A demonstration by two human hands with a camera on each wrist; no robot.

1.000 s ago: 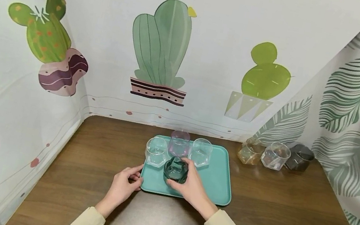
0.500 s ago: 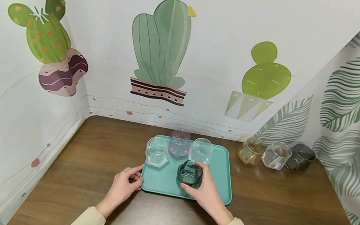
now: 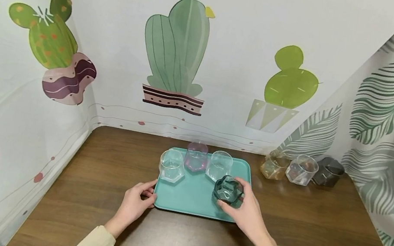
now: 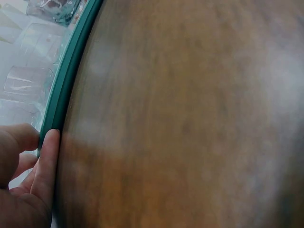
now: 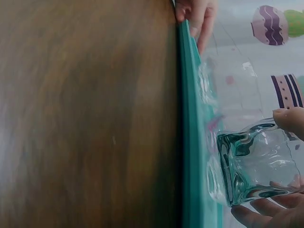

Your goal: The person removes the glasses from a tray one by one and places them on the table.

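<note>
My right hand (image 3: 249,216) grips a dark green-tinted drinking glass (image 3: 225,192) between thumb and fingers, over the right part of the teal tray (image 3: 183,202). In the right wrist view the thick base of this glass (image 5: 237,164) faces the tray's side. My left hand (image 3: 133,204) pinches the tray's near left corner; in the left wrist view its thumb and a finger (image 4: 47,161) are on either side of the rim. On the tray stand a clear glass (image 3: 171,169) at left, a purple-tinted glass (image 3: 196,160) at the back, and another clear glass (image 3: 218,166) close behind the green one.
At the back right of the wooden table (image 3: 299,238) an amber glass (image 3: 273,166), a clear glass (image 3: 301,171) and a dark grey glass (image 3: 329,172) stand in a row. A cactus-printed cloth (image 3: 228,80) hangs close behind the table.
My right hand has carried the green glass to the right across the tray, from beside the left clear glass to in front of the right one. The left hand has stayed at the tray's corner.
</note>
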